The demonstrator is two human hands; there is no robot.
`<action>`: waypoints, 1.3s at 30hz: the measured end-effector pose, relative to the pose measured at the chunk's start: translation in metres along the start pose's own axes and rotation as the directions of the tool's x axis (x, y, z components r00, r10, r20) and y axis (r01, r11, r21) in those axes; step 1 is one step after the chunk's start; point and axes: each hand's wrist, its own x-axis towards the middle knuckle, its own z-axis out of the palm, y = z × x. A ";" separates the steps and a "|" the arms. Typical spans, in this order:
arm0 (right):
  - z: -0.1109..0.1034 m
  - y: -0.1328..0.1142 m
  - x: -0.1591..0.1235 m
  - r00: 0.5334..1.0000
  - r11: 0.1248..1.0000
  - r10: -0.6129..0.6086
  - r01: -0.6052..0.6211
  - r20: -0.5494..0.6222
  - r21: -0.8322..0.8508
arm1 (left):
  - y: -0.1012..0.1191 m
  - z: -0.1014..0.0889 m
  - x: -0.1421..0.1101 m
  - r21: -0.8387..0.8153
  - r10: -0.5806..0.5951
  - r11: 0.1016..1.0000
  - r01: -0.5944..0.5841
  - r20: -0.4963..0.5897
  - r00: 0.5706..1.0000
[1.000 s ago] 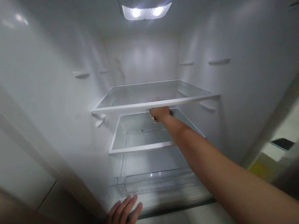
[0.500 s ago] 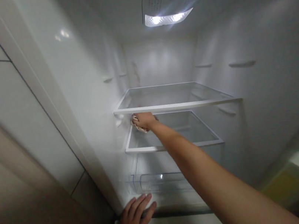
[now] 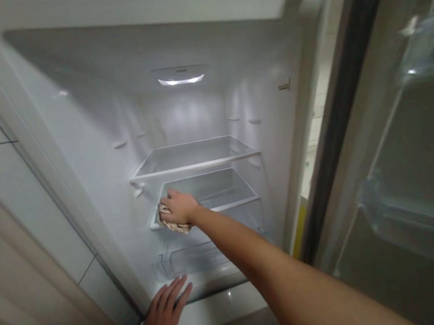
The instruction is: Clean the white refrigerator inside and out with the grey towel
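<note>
Inside an open fridge (image 3: 82, 133), holding a crumpled cloth (image 3: 178, 227) tight in the right grip (image 3: 178, 207). Keeping that cloth on the front left corner of the lower glass shelf (image 3: 220, 186), under the upper glass shelf (image 3: 195, 155). Down low, near the clear drawer (image 3: 193, 258), holding out the left grip (image 3: 159, 323), spread wide and bare. Cannot tell if touching anything there.

No text, brand or number can be read. The ceiling lamp cover (image 3: 165, 73) inside the refrigerator (image 3: 90, 165) carries a small dark mark (image 3: 181, 71), too tiny and blurred to make out.
</note>
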 end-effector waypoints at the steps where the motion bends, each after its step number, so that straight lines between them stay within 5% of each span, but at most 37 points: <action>1: -0.003 0.003 -0.009 1.000 1.000 0.028 -0.028 0.005 -0.004 | 0.000 -0.001 0.001 0.007 0.013 1.000 -0.012 -0.009 1.000; 6: -0.019 0.031 -0.041 0.946 0.942 0.325 -0.325 -0.015 -0.082 | -0.001 -0.002 0.004 0.040 0.058 0.998 -0.055 -0.071 0.996; 11: -0.036 0.080 -0.054 0.765 0.748 0.644 -0.631 -0.006 -0.207 | -0.004 0.004 0.002 0.037 0.072 0.997 -0.068 -0.114 0.991; 14: -0.043 0.111 -0.058 0.670 0.640 0.743 -0.709 0.001 -0.298 | -0.005 0.008 0.000 0.028 0.071 0.997 -0.068 -0.113 0.991; 16: -0.044 0.128 -0.058 0.647 0.608 0.762 -0.712 0.007 -0.351 | -0.005 0.010 -0.001 0.018 0.062 0.998 -0.060 -0.103 0.993; 24: -0.040 0.177 -0.035 0.754 0.717 0.649 -0.562 0.102 -0.412 | -0.005 0.010 -0.005 -0.029 0.028 0.999 -0.029 -0.031 0.999; 30: -0.029 0.215 -0.004 0.787 0.763 0.605 -0.531 0.120 -0.367 | -0.005 0.002 0.000 -0.023 0.042 0.999 -0.041 0.016 0.999; 39: -0.005 0.259 0.026 0.842 0.798 0.531 -0.534 -0.094 -0.281 | -0.008 -0.003 0.006 -0.050 0.066 0.997 -0.064 0.040 0.997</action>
